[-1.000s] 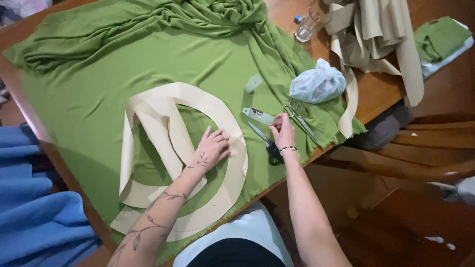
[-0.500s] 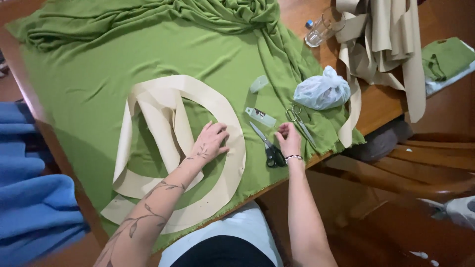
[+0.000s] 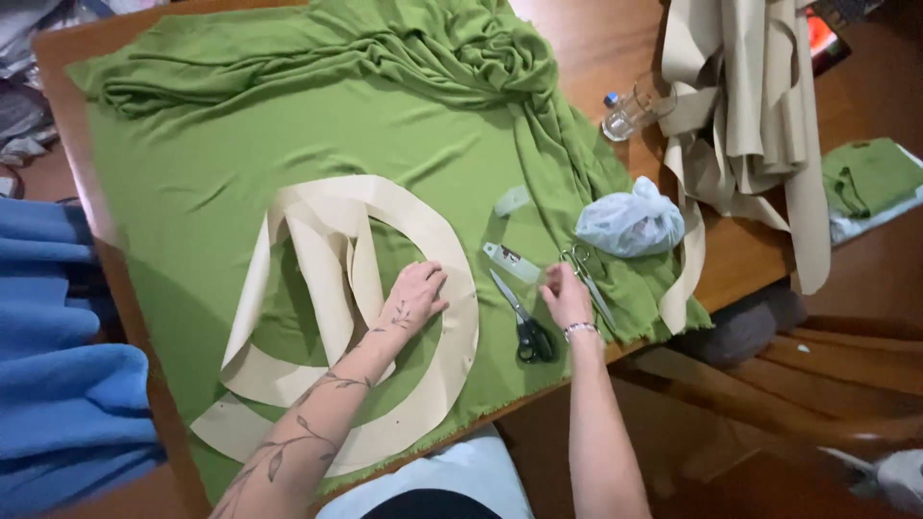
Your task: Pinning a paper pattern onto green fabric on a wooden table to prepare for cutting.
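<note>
The cream paper pattern (image 3: 423, 288), a broad curved band with folded strips inside it, lies flat on the green fabric (image 3: 240, 163) at the centre of the frame. The left hand (image 3: 415, 293) rests palm down on its inner edge, fingers spread, pinning rather than gripping. Half a second ago this hand lay in much the same place, so the pattern has been kept from sliding.

The right hand (image 3: 565, 293) sits just right of centre, fingers pinched together over something too small to make out; I cannot tell whether it holds anything. A second ago it hovered beside the same tools, now slightly lower. Black-handled scissors (image 3: 524, 327) lie just to its left, slimmer silver scissors (image 3: 586, 279) touch its right side, and a small pale flat tool (image 3: 510, 259) lies above.

Farther right a knotted pale plastic bag (image 3: 630, 221) sits on the cloth, and beige strips (image 3: 750, 106) drape at upper right beside a glass (image 3: 630, 115).

The fabric's lower edge overhangs the wooden table (image 3: 596, 48) close to the body, leaving little room there; open flat cloth lies in the upper left.
</note>
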